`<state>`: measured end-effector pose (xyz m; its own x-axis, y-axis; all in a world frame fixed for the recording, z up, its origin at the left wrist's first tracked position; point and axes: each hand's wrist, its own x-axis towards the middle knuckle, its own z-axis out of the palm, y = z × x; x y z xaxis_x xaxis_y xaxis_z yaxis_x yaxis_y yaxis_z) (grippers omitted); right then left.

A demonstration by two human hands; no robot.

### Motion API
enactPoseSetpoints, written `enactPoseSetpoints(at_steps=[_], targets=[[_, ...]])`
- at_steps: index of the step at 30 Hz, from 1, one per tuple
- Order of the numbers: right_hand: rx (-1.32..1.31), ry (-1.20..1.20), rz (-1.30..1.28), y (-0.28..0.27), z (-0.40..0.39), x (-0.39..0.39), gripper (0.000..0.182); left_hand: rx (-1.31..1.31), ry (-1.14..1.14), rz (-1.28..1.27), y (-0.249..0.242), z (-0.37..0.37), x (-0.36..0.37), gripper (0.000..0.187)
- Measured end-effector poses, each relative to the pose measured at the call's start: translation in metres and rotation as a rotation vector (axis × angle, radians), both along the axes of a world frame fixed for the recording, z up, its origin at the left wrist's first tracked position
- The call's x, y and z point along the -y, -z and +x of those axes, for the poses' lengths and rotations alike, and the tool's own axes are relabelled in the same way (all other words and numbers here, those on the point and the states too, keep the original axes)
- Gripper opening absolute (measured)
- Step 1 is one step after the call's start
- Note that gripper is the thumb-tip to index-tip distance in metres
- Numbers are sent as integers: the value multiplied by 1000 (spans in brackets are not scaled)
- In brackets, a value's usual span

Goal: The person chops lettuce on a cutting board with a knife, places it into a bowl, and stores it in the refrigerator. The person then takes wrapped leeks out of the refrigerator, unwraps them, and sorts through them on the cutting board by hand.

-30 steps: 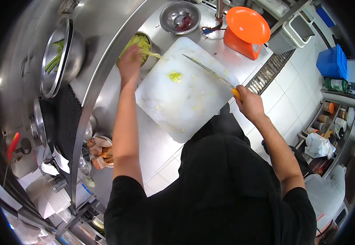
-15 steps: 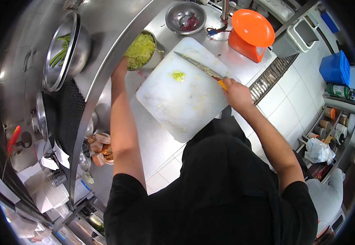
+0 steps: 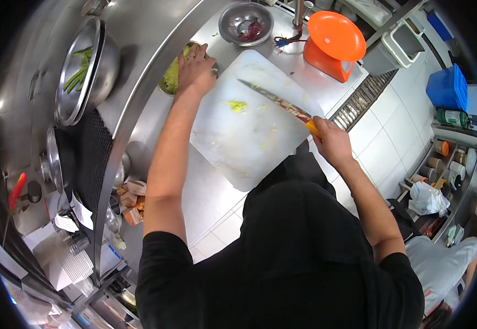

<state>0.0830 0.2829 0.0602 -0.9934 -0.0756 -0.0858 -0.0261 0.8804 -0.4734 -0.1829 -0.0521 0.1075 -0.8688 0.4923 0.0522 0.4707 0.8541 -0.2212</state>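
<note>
My left hand point(image 3: 197, 71) lies across the top of a round metal container with shredded green vegetable point(image 3: 171, 78), its fingers stretched out and slightly apart over the far side and rim. It covers part of the contents. My right hand point(image 3: 334, 143) is closed around the yellow handle of a kitchen knife point(image 3: 278, 101). The long blade, with bits stuck to it, points up and left over a white cutting board point(image 3: 249, 145). A small heap of chopped greens point(image 3: 236, 106) sits on the board, with scraps scattered around it.
Behind the board are a steel bowl point(image 3: 226, 27) with dark red pieces and an orange scale point(image 3: 334, 37). A metal shelf edge point(image 3: 139, 88) runs along the left, with bowls of green pods point(image 3: 77, 71). Another person in grey point(image 3: 441, 266) is at the lower right.
My left hand has moved from the container's near left side onto its top right. The knife and my right hand have shifted slightly down and right, and its blade shows flatter.
</note>
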Motion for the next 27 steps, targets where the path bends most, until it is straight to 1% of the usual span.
enactPoseSetpoints(at_steps=[1, 4, 7, 8, 10, 13, 15, 16, 19, 22, 25, 27], targets=[[7, 56, -9, -1, 7, -5, 43, 5, -9, -62, 7, -3, 1, 22], [18, 218, 23, 7, 26, -17, 37, -25, 24, -10, 16, -9, 9, 18], [-11, 222, 7, 18, 39, -15, 36, 0, -29, 245, 17, -12, 12, 13], [-17, 216, -2, 22, 42, -10, 36, -23, -99, 393, 18, -14, 21, 13], [86, 152, -20, 23, 41, 8, 31, -68, -233, 686, 29, -25, 47, 14], [139, -15, -81, 16, 36, 32, 30, -196, -400, 543, 28, -24, 86, 20], [166, -102, -129, 3, 32, 38, 31, -290, -401, 535, 33, -18, 94, 24], [144, -90, -137, 3, 32, 36, 32, -336, -402, 529, 34, -15, 98, 26], [92, -38, -137, 7, 34, 20, 37, -561, -275, 393, 38, 3, 99, 29], [41, 36, -113, 9, 29, -1, 42, -551, -270, 524, 35, 40, 94, 33], [-10, 62, -87, 7, 21, -14, 49, -372, -427, 710, 44, 76, 76, 36], [-63, 55, -121, 9, 15, -15, 50, -422, -406, 748, 41, 80, 70, 36]])
